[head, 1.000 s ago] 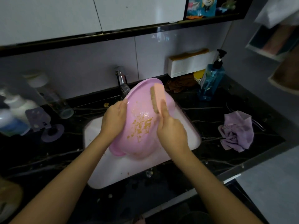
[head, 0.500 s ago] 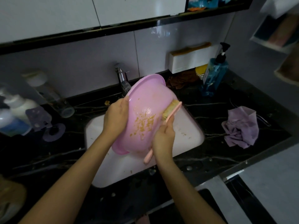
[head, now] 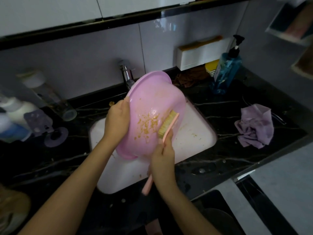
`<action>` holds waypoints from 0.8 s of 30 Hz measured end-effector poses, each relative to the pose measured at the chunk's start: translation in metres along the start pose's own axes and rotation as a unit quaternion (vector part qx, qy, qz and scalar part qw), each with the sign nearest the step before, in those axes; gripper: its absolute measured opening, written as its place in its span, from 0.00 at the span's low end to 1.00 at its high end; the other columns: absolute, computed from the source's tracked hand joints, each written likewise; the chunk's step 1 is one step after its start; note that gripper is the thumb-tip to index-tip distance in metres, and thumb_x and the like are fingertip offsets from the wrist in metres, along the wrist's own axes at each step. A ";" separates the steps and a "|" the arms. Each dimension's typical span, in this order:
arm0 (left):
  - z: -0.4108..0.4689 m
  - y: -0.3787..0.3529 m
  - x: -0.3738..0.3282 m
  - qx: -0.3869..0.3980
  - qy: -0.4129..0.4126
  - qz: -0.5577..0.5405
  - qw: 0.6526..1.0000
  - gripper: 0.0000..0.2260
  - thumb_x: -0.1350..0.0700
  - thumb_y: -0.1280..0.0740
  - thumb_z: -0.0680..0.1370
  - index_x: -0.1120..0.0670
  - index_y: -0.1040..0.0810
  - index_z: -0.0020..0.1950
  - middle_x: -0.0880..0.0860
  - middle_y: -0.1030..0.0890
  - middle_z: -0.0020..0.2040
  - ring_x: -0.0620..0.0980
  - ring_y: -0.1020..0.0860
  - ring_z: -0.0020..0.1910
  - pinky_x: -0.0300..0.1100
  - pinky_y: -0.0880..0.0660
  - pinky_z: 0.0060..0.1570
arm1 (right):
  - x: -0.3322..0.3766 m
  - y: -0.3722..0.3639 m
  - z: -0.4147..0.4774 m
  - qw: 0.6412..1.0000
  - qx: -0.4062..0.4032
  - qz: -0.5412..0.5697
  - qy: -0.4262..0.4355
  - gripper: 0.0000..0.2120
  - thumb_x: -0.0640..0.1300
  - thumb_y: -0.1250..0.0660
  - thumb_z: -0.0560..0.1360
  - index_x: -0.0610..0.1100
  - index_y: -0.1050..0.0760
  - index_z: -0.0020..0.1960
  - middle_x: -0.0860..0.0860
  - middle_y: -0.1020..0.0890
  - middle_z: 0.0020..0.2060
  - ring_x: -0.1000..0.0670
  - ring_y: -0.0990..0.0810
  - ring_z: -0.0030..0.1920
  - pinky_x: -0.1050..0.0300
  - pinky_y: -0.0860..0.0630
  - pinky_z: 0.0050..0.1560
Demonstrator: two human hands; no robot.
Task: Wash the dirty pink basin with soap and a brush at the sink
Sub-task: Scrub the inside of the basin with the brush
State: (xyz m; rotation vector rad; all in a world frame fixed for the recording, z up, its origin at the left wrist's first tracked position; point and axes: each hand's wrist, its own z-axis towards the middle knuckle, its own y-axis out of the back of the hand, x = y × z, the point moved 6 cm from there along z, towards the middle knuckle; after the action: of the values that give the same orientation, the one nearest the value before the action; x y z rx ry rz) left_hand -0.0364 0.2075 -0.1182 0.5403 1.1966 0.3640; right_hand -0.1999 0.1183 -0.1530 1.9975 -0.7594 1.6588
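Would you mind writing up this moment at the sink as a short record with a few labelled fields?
basin: pink basin, tilted on its side above the white sink
dirt: yellow-brown residue on the basin's surface
left hand: left hand grips the basin's rim
right hand: right hand holds the pink brush, bristles against the basin
soap: blue pump bottle on the counter, untouched
tap: no running water visible

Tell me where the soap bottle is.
Head view, upper right: the blue soap bottle stands on the counter against the wall, right of the pink basin, behind the purple cloth.

Bare forearms (head: 71, 192), no sleeves visible
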 end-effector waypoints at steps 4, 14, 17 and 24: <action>0.000 0.001 -0.006 -0.001 0.004 -0.006 1.000 0.21 0.50 0.48 0.83 0.50 0.37 0.30 0.46 0.32 0.30 0.51 0.32 0.37 0.44 0.38 0.38 | 0.004 0.006 0.075 0.997 -0.030 0.029 -0.063 0.24 0.43 0.51 0.82 0.48 0.49 0.78 0.47 0.30 0.68 0.46 0.29 0.66 0.57 0.33 0.67; -0.001 0.006 -0.004 -0.001 -0.003 -0.030 1.000 0.20 0.52 0.48 0.83 0.50 0.36 0.30 0.46 0.31 0.31 0.48 0.33 0.34 0.44 0.35 0.40 | -0.008 -0.002 0.064 0.999 -0.019 -0.009 -0.047 0.24 0.50 0.51 0.81 0.53 0.47 0.77 0.43 0.26 0.63 0.43 0.25 0.56 0.43 0.28 0.62; -0.006 0.004 -0.004 -0.005 0.000 -0.022 1.000 0.21 0.52 0.48 0.83 0.50 0.37 0.30 0.46 0.31 0.30 0.50 0.33 0.36 0.43 0.37 0.39 | -0.003 0.004 0.063 0.998 -0.027 -0.032 -0.045 0.24 0.46 0.52 0.82 0.51 0.50 0.77 0.46 0.28 0.65 0.45 0.26 0.61 0.49 0.30 0.65; 0.000 0.016 0.000 -0.008 0.002 -0.004 1.000 0.21 0.52 0.48 0.83 0.51 0.40 0.30 0.47 0.34 0.29 0.44 0.38 0.29 0.42 0.43 0.33 | -0.029 0.035 0.006 0.994 0.051 0.010 -0.098 0.20 0.42 0.49 0.82 0.59 0.37 0.71 0.53 0.32 0.28 0.58 0.36 0.19 0.64 0.37 0.19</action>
State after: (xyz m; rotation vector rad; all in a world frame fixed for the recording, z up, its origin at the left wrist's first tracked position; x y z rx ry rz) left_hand -0.0364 0.2203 -0.1091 0.5221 1.1981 0.3678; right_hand -0.2225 0.0917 -0.1831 2.2557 -0.7775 1.5574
